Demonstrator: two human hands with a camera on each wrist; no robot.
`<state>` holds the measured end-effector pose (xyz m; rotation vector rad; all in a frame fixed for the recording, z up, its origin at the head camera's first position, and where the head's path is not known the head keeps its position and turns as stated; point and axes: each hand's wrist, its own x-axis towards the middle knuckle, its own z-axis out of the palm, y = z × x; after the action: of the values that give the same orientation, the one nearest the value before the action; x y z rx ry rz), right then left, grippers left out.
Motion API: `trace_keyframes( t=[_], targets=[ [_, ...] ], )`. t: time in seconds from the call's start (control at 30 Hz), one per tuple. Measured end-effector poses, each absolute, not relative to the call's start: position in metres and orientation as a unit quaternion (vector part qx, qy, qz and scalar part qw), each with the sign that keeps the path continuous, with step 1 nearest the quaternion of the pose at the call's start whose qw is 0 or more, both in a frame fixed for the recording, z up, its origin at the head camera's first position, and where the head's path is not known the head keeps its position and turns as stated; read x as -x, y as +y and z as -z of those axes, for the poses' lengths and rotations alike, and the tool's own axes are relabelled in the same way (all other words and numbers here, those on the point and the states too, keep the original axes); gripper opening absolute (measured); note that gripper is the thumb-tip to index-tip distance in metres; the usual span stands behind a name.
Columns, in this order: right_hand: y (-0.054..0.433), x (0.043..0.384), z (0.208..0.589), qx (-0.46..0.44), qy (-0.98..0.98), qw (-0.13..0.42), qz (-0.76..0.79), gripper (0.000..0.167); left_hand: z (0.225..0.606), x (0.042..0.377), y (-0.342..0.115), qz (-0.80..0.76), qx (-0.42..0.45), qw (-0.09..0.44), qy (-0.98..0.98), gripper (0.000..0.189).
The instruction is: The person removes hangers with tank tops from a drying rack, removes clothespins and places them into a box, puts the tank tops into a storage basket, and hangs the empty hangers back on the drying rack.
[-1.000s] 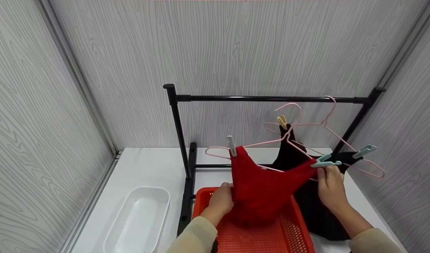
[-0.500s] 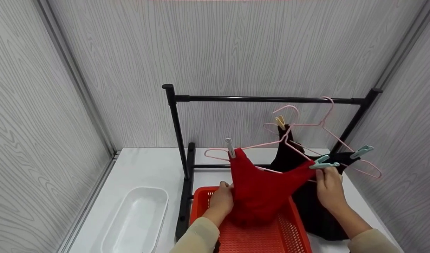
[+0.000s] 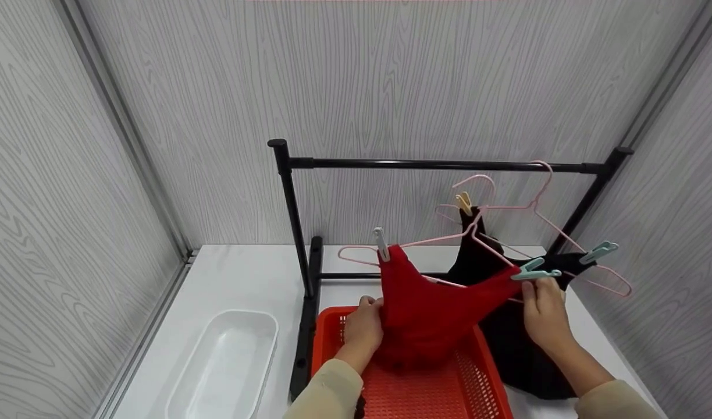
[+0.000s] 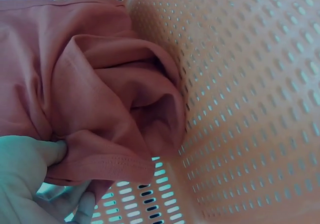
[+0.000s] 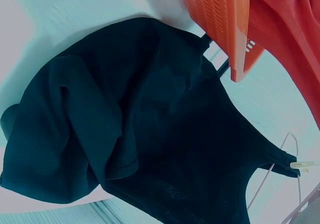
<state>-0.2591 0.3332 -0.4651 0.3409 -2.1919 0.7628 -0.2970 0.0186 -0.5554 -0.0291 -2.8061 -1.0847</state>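
Observation:
A red tank top (image 3: pixel 431 314) hangs from a pink clothes hanger (image 3: pixel 434 238), tilted low over the red basket (image 3: pixel 488 372). One strap is clipped by a grey clothespin (image 3: pixel 381 244), the other by a teal clothespin (image 3: pixel 535 271). My left hand (image 3: pixel 363 329) pinches the top's left side edge; in the left wrist view its thumb (image 4: pixel 52 151) lies over the folded fabric. Just under the teal clothespin, my right hand (image 3: pixel 547 314) grips the hanger's right end, which it hides. The hanger's hook is off the rail.
Behind, a black tank top (image 5: pixel 165 109) hangs on a second pink hanger (image 3: pixel 556 224) hooked over the black rack's rail (image 3: pixel 414 164), with yellow (image 3: pixel 464 202) and teal clothespins. A white tray (image 3: pixel 225 366) stands on the table at left. Wood-grain panels enclose the back and sides.
My left hand shifts slightly up and left with the red fabric's edge. The basket moves a little left and up in view. My right hand and the hanger stay nearly still.

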Motion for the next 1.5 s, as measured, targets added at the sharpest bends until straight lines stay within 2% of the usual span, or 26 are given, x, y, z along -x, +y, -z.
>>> trace_keyframes(
  t=[0.17, 0.33, 0.57, 0.93, 1.33, 1.5],
  targets=[
    [0.334, 0.259, 0.465, -0.133, -0.863, 0.387, -0.298, 0.013, 0.557, 0.297, 0.02, 0.351, 0.027, 0.11, -0.93, 0.018],
    [0.334, 0.259, 0.465, -0.131, -0.863, 0.386, -0.299, 0.015, 0.56, 0.298, 0.017, 0.354, 0.036, 0.125, -0.926, 0.016],
    [0.335, 0.259, 0.464, -0.135, -0.861, 0.387, -0.302, 0.013, 0.563, 0.301, 0.014, 0.353, 0.061, 0.142, -0.923, 0.03],
    [0.337, 0.259, 0.463, -0.132, -0.862, 0.382, -0.306, 0.01, 0.561, 0.299, 0.014, 0.412, 0.059, 0.116, -0.902, 0.033],
    [0.339, 0.257, 0.46, -0.113, -0.865, 0.374, -0.316, 0.01, 0.535, 0.292, 0.014, 0.462, 0.088, 0.056, -0.881, 0.015],
    [0.34, 0.257, 0.459, -0.108, -0.864, 0.373, -0.321, 0.01, 0.519, 0.289, 0.014, 0.49, 0.109, 0.074, -0.862, 0.013]
  ],
)
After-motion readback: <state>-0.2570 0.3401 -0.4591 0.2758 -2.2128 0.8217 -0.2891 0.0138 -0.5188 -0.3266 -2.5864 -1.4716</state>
